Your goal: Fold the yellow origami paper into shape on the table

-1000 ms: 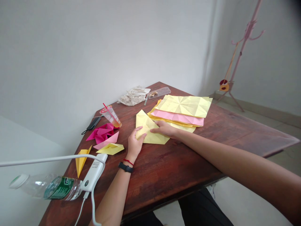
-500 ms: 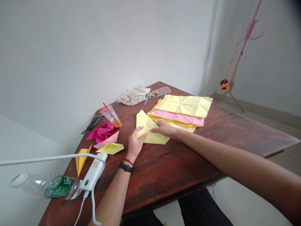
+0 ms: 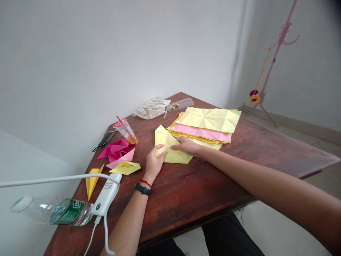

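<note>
A pale yellow sheet of paper (image 3: pixel 176 155), partly folded and creased, is between my hands above the dark red-brown table (image 3: pixel 186 188). My left hand (image 3: pixel 155 159) grips its left side, thumb on top and fingers closed round the edge. From the right, my right hand (image 3: pixel 188 146) holds the same sheet, with its thumb and fingers pinched near the middle. Just behind lies a stack of creased yellow and pink paper (image 3: pixel 205 122). To the left of my left hand rest a folded yellow paper piece (image 3: pixel 125 168) and a pink one (image 3: pixel 122 159).
Farther left are a magenta folded paper (image 3: pixel 115 151), an orange-yellow paper plane (image 3: pixel 92 183), a plastic drink cup (image 3: pixel 126 131), a white power bank (image 3: pixel 106 195) with a cable and a water bottle (image 3: pixel 58 211). A cloth bag (image 3: pixel 151 108) and a clear tray (image 3: pixel 183 104) stand at the back.
Both hands keep their hold on the yellow sheet. It has shifted only very slightly to the right; nothing else has visibly moved.
</note>
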The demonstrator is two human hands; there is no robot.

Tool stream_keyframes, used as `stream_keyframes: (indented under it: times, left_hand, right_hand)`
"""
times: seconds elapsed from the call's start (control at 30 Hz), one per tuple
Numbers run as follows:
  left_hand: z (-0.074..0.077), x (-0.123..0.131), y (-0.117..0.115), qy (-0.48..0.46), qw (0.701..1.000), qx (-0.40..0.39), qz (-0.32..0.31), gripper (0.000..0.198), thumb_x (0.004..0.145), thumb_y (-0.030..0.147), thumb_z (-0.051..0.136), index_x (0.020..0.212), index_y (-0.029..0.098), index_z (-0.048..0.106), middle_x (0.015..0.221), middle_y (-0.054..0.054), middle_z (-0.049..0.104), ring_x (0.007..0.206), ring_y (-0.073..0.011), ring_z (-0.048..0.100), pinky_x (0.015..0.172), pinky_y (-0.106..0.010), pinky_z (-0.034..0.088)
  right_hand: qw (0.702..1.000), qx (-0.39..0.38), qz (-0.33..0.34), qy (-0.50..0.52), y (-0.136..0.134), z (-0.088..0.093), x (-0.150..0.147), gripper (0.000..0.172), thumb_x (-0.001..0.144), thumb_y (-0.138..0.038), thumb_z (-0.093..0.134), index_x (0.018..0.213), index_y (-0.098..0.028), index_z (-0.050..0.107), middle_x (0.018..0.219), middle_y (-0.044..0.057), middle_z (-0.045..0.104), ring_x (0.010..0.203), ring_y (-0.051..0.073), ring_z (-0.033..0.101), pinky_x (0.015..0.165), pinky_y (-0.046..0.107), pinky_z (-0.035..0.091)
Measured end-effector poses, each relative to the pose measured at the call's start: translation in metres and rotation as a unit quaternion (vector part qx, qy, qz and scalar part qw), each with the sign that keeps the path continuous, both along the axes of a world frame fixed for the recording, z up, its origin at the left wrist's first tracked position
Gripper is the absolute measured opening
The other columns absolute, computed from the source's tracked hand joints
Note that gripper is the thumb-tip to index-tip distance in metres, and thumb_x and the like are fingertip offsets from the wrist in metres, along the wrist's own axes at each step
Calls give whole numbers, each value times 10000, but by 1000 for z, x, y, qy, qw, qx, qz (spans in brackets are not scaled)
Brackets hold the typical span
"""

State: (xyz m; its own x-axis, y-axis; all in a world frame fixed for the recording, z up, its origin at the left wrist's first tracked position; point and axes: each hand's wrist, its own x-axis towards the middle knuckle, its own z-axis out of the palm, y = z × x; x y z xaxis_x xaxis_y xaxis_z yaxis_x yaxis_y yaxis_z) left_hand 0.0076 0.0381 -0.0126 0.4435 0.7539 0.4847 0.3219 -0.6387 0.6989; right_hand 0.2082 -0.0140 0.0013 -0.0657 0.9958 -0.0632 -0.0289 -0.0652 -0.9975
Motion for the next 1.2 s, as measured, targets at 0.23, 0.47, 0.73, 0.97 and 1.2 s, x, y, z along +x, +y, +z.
stream_keyframes:
  times: [0.23,0.47,0.73,0.97,1.2]
  left_hand:
    - [0,0,0,0,1000,1,-3,289,855,242,690,1137,178,703,1157,-97,733,1119,-248,672,1034,-392,486]
    - [-1,1,-1,4,1000,-1,-8,296,853,246,693,1143,186,704,1174,-93,729,1131,-246,668,1042,-388,483]
    - [-2,1,0,3,1000,-3,-12,299,850,254,695,1142,190,706,1160,-89,735,1118,-246,674,1035,-390,488]
    - [-2,1,0,6,1000,-1,-13,299,852,253,695,1144,191,706,1163,-93,734,1120,-249,673,1034,-394,489]
    - [-2,0,0,7,1000,-1,-15,301,850,255,696,1144,192,704,1167,-90,733,1125,-246,672,1040,-392,486]
  right_hand:
    - [999,-3,-12,41,5,-8,1,332,917,-463,629,967,-159,750,958,103,783,799,249,727,686,325,589]
    - [994,52,-64,72,8,-10,0,399,922,-533,608,1150,-225,720,1237,74,717,1146,277,656,1044,428,489]
    - [994,45,-63,73,7,-9,-1,422,930,-513,604,1212,-212,697,1307,87,680,1207,294,621,1074,449,464]
    - [994,48,-85,53,7,-8,-1,413,924,-505,611,1209,-219,694,1358,79,648,1233,289,597,1115,469,415]
    - [994,52,-77,60,10,-12,0,368,928,-503,601,1154,-235,712,1301,62,684,1190,281,625,1092,451,445]
